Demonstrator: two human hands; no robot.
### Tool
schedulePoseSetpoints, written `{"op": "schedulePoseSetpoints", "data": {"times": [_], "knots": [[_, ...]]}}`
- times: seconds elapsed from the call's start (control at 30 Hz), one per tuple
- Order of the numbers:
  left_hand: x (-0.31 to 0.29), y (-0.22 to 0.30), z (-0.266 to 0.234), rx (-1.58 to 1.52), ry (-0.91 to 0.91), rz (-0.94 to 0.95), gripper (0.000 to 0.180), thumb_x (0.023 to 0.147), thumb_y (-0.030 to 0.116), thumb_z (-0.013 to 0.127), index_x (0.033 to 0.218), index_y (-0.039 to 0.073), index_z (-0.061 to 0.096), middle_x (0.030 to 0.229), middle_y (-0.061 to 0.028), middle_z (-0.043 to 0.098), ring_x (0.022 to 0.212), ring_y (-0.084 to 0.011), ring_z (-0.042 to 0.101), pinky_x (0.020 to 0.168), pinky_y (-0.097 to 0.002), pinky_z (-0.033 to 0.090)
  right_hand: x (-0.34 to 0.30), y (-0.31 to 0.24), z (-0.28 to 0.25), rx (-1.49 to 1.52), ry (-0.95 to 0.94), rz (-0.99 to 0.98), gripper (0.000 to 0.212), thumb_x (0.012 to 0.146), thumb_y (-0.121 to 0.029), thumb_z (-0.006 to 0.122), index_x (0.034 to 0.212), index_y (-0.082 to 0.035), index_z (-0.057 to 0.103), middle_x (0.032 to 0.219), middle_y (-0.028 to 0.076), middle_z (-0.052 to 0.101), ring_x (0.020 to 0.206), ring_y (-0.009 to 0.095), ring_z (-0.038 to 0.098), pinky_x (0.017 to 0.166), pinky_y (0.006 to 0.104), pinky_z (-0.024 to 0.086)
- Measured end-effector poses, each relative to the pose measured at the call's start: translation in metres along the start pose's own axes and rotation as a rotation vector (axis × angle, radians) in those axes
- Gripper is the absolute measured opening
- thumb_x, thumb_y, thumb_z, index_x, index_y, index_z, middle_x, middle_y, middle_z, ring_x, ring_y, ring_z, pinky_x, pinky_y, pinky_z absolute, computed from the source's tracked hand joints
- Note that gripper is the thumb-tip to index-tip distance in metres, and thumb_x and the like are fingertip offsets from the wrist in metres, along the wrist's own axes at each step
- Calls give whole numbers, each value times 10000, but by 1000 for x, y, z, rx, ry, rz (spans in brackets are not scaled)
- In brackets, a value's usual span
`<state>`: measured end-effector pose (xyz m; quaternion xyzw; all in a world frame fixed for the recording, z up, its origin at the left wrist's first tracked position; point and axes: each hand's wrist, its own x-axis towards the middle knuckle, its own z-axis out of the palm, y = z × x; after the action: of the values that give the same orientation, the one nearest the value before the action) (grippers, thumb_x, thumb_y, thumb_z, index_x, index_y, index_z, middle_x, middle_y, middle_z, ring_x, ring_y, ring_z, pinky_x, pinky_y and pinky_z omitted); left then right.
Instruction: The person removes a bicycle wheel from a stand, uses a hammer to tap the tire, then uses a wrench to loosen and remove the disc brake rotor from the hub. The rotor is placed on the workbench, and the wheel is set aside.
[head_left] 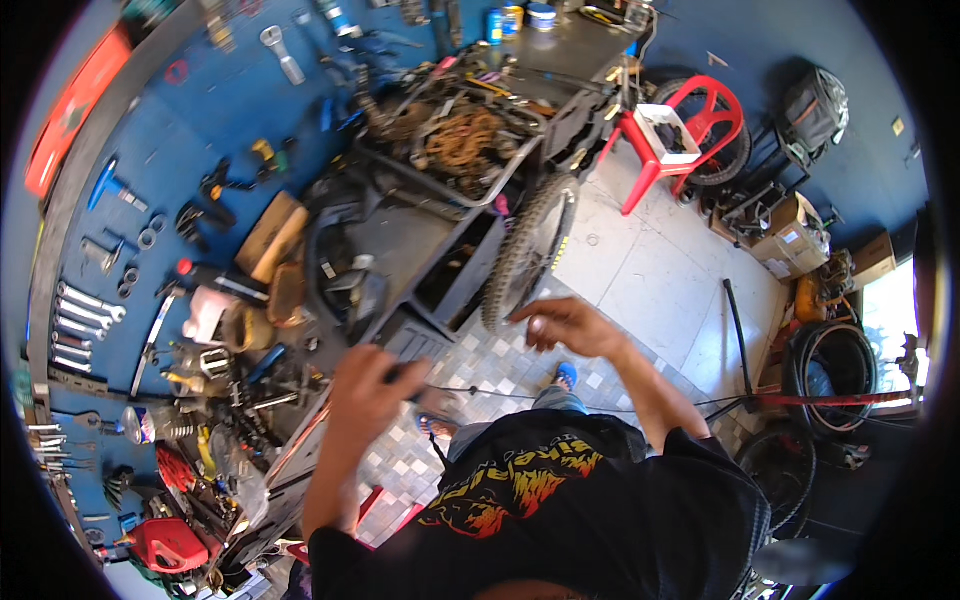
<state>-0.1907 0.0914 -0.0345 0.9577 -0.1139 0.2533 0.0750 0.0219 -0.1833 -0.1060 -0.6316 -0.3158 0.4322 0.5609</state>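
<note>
My left hand [364, 393] is closed around a small dark object [402, 383], blurred by motion, so its kind does not show. A thin dark cord [474, 390] runs from near it across my front to the right. My right hand [568, 328] is beside the lower end of a bicycle wheel [532, 245] with a knobby tyre. Its index finger points toward the tyre, the other fingers are loosely bent, and nothing shows in them. I cannot tell whether the fingertip touches the tyre. The wheel stands upright against the dark workbench [410, 225].
Wrenches [85, 315] and other tools hang on the blue wall at left. Loose tools and a red container [170, 545] crowd the lower left. A red chair [652, 150] bears a white box [668, 135]. Cardboard boxes [790, 240] and tyres [835, 375] stand at right.
</note>
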Motion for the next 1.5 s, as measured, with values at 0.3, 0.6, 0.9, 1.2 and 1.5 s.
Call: {"op": "schedulePoseSetpoints", "data": {"times": [0.3,0.6,0.9,1.2,1.5], "knots": [[217,216,248,-651,-194,457,289,845,191,640,1115,202,741,1250,-89,607,1241,-316,543,1065,-455,454,-145,100,-144,1153,553,179,370,1080,-400,475,1203,-68,581,1051,67,671,924,188,653,781,341,548],[271,179,392,-584,-395,-63,780,798,186,818,1485,110,457,1481,-284,375,1355,-478,407,1138,-535,366,-252,121,-270,1090,1097,66,155,1016,-185,577,1129,-79,567,726,-9,462,638,138,495,589,314,464],[293,-23,554,-60,-588,-841,1034,729,353,890,1546,78,318,1498,-275,388,1362,-450,431,1123,-533,399,-215,150,-418,-373,829,660,255,963,-262,664,1092,-44,685,723,109,667,632,204,629,610,376,505],[333,-45,637,17,-993,-1044,1081,707,465,893,1533,76,315,1471,-216,468,1364,-403,466,1108,-544,423,-170,102,-531,-829,478,1028,359,918,-335,644,1202,-115,635,1032,201,736,1000,407,695,854,519,538],[341,57,686,-113,-929,-1002,843,700,284,854,1371,79,387,1230,-214,587,1129,-424,620,961,-517,526,-155,111,-663,-955,305,1044,363,957,-409,639,1243,-186,659,1032,137,756,983,381,714,860,495,555]]}}
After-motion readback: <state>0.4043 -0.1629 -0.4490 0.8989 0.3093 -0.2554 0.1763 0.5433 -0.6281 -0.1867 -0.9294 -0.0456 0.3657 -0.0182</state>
